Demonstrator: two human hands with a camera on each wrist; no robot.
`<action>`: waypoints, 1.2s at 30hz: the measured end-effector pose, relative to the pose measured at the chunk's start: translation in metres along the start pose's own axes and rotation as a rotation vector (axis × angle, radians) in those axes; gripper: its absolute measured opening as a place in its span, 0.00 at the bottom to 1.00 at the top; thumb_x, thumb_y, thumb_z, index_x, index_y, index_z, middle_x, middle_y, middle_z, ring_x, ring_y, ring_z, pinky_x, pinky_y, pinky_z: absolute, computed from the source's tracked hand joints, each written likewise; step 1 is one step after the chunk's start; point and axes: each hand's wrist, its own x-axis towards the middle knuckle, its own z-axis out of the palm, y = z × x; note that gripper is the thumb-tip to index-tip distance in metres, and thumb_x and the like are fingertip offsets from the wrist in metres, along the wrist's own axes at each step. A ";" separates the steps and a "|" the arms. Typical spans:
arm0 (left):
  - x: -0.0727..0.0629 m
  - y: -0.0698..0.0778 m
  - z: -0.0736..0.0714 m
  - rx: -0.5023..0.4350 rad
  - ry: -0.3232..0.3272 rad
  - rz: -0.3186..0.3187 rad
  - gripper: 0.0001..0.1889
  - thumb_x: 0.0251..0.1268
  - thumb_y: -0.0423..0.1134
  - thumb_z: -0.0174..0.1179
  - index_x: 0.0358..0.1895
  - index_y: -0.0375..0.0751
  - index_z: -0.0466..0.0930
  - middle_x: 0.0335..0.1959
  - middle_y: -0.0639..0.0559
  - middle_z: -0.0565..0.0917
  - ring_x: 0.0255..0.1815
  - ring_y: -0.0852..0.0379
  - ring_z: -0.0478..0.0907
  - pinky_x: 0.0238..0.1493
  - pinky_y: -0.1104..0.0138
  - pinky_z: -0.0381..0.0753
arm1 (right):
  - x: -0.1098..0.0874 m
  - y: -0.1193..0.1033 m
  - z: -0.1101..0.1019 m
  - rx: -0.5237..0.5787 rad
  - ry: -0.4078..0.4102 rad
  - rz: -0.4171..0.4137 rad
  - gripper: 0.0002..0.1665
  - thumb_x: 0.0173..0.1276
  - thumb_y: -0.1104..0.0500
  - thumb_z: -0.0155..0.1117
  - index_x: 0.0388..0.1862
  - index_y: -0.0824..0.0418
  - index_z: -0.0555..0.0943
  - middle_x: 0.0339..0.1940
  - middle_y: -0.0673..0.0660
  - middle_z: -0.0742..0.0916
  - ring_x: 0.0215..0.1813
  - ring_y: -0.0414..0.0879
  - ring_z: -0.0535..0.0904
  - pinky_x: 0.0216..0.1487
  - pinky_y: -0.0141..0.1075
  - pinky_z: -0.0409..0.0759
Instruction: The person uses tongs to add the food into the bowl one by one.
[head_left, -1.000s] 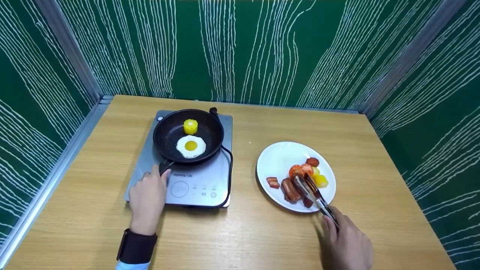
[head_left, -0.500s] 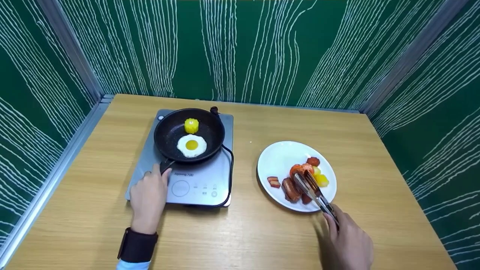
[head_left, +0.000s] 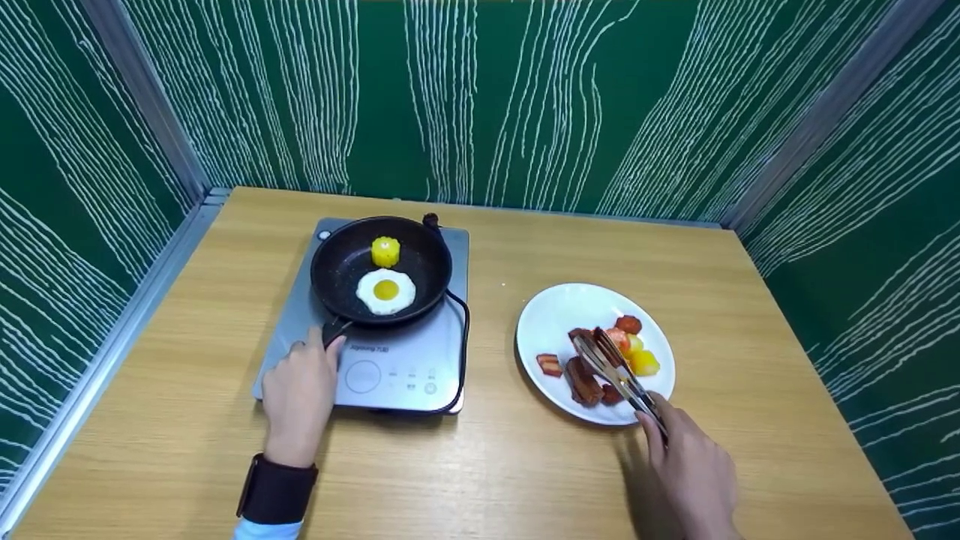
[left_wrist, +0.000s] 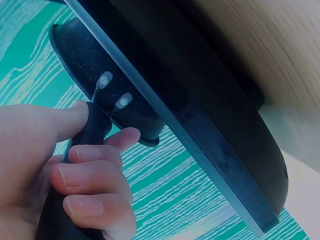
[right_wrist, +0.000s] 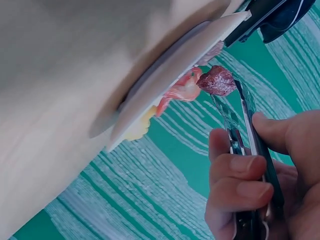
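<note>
My left hand [head_left: 300, 394] grips the black handle [left_wrist: 97, 122] of a frying pan [head_left: 337, 274]. In the pan lie a fried egg [head_left: 386, 290] and a short corn piece [head_left: 385, 252]. My right hand [head_left: 691, 461] holds metal tongs [head_left: 639, 397] over the white plate [head_left: 541, 322]. A dark reddish-brown chunk of meat [right_wrist: 218, 81] is at the tongs' tips, raised off the plate in the right wrist view. Around the tongs on the plate are a brown meat piece [head_left: 583, 381], a striped bacon piece [head_left: 549, 364], orange-red food [head_left: 619, 340] and yellow chunks [head_left: 645, 363].
The pan sits on a flat silver induction cooker [head_left: 364, 409] at the left of the wooden table [head_left: 487, 465]. A black cord [head_left: 466, 330] runs down the cooker's right side. Green walls with white lines [head_left: 517, 112] enclose the table's back and sides.
The tongs have shifted left over the plate with a brown piece at their tips, uncovering more of the orange-red food. The right hand moved slightly left; the left hand keeps its grip.
</note>
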 end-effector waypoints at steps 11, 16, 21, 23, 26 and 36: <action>0.000 -0.001 0.002 0.010 0.033 0.015 0.21 0.77 0.48 0.57 0.52 0.29 0.79 0.23 0.34 0.82 0.17 0.38 0.80 0.16 0.51 0.75 | 0.027 -0.029 0.002 0.034 0.125 -0.245 0.20 0.71 0.52 0.69 0.57 0.61 0.84 0.37 0.62 0.90 0.25 0.57 0.83 0.22 0.48 0.73; -0.001 -0.001 0.004 0.026 0.069 0.033 0.21 0.77 0.49 0.58 0.50 0.29 0.80 0.21 0.35 0.81 0.15 0.39 0.79 0.15 0.51 0.74 | 0.042 -0.047 0.002 0.071 0.101 -0.295 0.21 0.71 0.53 0.70 0.59 0.59 0.84 0.43 0.61 0.91 0.32 0.59 0.86 0.28 0.51 0.77; -0.001 -0.002 0.004 0.025 0.064 0.027 0.21 0.77 0.49 0.58 0.50 0.30 0.79 0.22 0.35 0.81 0.16 0.38 0.79 0.15 0.50 0.75 | 0.060 -0.069 0.004 0.089 0.136 -0.355 0.20 0.70 0.52 0.70 0.57 0.58 0.84 0.36 0.58 0.90 0.26 0.56 0.81 0.25 0.50 0.76; -0.001 -0.002 0.004 0.021 0.056 0.021 0.21 0.77 0.49 0.57 0.50 0.30 0.79 0.22 0.34 0.82 0.17 0.38 0.80 0.16 0.50 0.75 | 0.067 -0.079 0.007 0.098 0.157 -0.382 0.19 0.71 0.51 0.70 0.57 0.57 0.85 0.34 0.56 0.89 0.24 0.53 0.80 0.24 0.48 0.75; -0.001 -0.002 0.003 0.017 0.041 0.013 0.21 0.77 0.49 0.57 0.51 0.30 0.79 0.22 0.35 0.82 0.17 0.38 0.80 0.16 0.50 0.75 | 0.075 -0.096 0.011 0.111 0.172 -0.412 0.19 0.70 0.50 0.70 0.56 0.57 0.85 0.30 0.54 0.87 0.22 0.50 0.77 0.22 0.44 0.72; 0.000 -0.002 0.003 0.007 0.048 0.017 0.21 0.77 0.49 0.57 0.50 0.30 0.79 0.21 0.36 0.81 0.17 0.39 0.80 0.16 0.51 0.75 | 0.101 -0.152 0.021 0.160 0.076 -0.434 0.21 0.77 0.44 0.59 0.57 0.56 0.84 0.30 0.53 0.86 0.25 0.49 0.76 0.27 0.43 0.75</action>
